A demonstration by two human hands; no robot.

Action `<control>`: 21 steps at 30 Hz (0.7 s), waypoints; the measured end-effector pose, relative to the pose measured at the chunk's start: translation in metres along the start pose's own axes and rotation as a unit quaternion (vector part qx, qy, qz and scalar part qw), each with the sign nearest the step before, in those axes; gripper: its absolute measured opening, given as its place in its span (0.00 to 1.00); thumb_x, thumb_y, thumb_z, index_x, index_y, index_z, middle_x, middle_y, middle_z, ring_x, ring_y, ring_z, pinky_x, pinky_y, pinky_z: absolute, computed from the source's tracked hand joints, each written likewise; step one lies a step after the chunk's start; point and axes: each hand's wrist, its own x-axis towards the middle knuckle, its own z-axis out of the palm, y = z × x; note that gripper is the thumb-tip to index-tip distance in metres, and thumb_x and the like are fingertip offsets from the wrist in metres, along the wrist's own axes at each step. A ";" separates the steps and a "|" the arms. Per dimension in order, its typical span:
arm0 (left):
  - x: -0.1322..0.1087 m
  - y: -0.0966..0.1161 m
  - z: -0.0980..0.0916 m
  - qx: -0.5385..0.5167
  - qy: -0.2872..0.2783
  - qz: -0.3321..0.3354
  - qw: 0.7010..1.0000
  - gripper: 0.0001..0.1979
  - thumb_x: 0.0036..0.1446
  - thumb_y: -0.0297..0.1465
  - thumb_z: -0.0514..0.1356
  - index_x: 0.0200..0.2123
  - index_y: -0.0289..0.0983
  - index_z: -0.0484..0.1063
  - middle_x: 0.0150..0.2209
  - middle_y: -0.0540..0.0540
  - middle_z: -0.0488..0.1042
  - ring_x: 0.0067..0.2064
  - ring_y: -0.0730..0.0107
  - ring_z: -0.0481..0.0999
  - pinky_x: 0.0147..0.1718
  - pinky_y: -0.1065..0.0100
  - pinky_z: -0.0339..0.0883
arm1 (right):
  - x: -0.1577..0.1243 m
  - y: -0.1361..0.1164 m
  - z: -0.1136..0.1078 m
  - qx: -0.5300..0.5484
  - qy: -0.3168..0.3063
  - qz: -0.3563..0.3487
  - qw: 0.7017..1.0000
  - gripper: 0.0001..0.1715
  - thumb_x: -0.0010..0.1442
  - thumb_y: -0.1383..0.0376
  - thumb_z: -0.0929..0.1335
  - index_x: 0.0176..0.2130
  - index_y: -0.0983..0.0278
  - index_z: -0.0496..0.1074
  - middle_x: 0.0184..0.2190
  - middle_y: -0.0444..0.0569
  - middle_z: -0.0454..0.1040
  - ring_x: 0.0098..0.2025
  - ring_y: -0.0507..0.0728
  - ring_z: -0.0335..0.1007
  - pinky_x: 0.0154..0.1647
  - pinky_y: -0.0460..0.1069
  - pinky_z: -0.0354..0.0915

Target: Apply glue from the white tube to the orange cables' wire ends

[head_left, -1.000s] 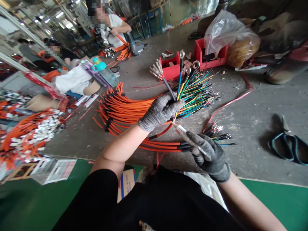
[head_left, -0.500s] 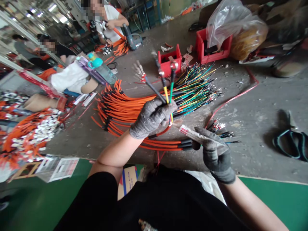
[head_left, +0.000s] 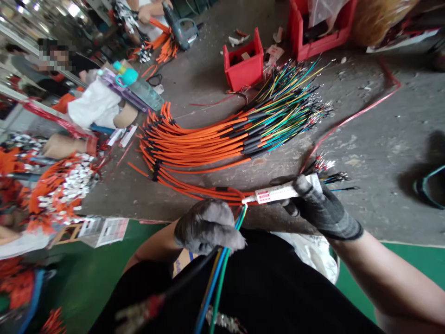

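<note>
My gloved left hand [head_left: 208, 226] is closed round the coloured wires [head_left: 219, 283] of an orange cable, their ends hanging down toward my body. A black lead with a blurred red-and-silver terminal end [head_left: 139, 315] hangs from the same hand. My gloved right hand [head_left: 321, 206] grips a white squeeze tube [head_left: 278, 194] with red print. Its nozzle touches, or nearly touches, the spot where the wires leave the orange sheath. Behind both hands lies a bundle of orange cables [head_left: 194, 146] with black sleeves and fanned-out coloured wires [head_left: 292, 116].
Two red bins [head_left: 243, 67] [head_left: 321, 41] stand at the back. Black-handled scissors [head_left: 429, 188] show partly at the right edge. A teal bottle [head_left: 146, 90] and white cloth [head_left: 92, 109] lie at left. A person's hand [head_left: 148, 11] works near a heat gun [head_left: 179, 28].
My left hand has come down toward my body, and the wire ends have swung from pointing up to hanging down. The tube's nozzle has moved to the wires.
</note>
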 end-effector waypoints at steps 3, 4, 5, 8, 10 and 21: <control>0.008 0.008 0.001 0.026 -0.046 0.124 0.991 0.05 0.63 0.28 0.66 0.38 0.44 0.83 0.26 0.50 0.76 0.29 0.71 0.78 0.31 0.68 0.74 | 0.001 -0.012 -0.007 -0.084 -0.028 -0.005 0.996 0.39 0.66 0.36 0.66 0.19 0.60 0.72 0.14 0.46 0.69 0.15 0.50 0.60 0.15 0.47 0.56; 0.012 0.009 0.001 0.043 -0.057 0.139 0.988 0.04 0.61 0.27 0.68 0.36 0.43 0.83 0.25 0.50 0.76 0.29 0.71 0.79 0.31 0.68 0.74 | 0.003 -0.015 -0.009 -0.109 -0.032 -0.010 0.994 0.39 0.64 0.35 0.67 0.18 0.60 0.71 0.14 0.46 0.69 0.16 0.50 0.60 0.14 0.47 0.56; 0.015 0.011 0.000 0.057 -0.060 0.150 0.985 0.04 0.59 0.26 0.70 0.33 0.42 0.83 0.25 0.50 0.76 0.28 0.71 0.79 0.32 0.68 0.74 | 0.004 -0.018 -0.012 -0.129 -0.030 -0.015 0.991 0.38 0.64 0.35 0.67 0.18 0.59 0.71 0.15 0.46 0.69 0.16 0.50 0.60 0.14 0.47 0.55; 0.020 0.014 -0.002 0.083 -0.067 0.160 0.981 0.06 0.59 0.27 0.71 0.30 0.44 0.83 0.23 0.52 0.76 0.28 0.73 0.79 0.31 0.69 0.75 | 0.007 -0.026 -0.014 -0.156 -0.022 -0.031 0.987 0.36 0.66 0.38 0.67 0.18 0.58 0.70 0.15 0.46 0.69 0.17 0.51 0.61 0.12 0.47 0.53; 0.021 0.016 -0.002 0.095 -0.065 0.162 0.980 0.08 0.59 0.27 0.70 0.29 0.45 0.83 0.23 0.53 0.75 0.27 0.74 0.78 0.30 0.70 0.74 | 0.008 -0.030 -0.013 -0.159 -0.025 -0.037 0.986 0.35 0.67 0.40 0.67 0.19 0.58 0.71 0.14 0.45 0.68 0.16 0.52 0.62 0.13 0.47 0.56; 0.017 0.008 0.001 0.058 0.036 0.120 0.990 0.09 0.69 0.33 0.62 0.37 0.38 0.81 0.24 0.49 0.74 0.26 0.71 0.76 0.28 0.68 0.72 | -0.001 -0.029 -0.016 -0.168 -0.038 -0.099 0.980 0.34 0.72 0.45 0.64 0.21 0.59 0.75 0.17 0.47 0.73 0.19 0.53 0.69 0.19 0.49 0.66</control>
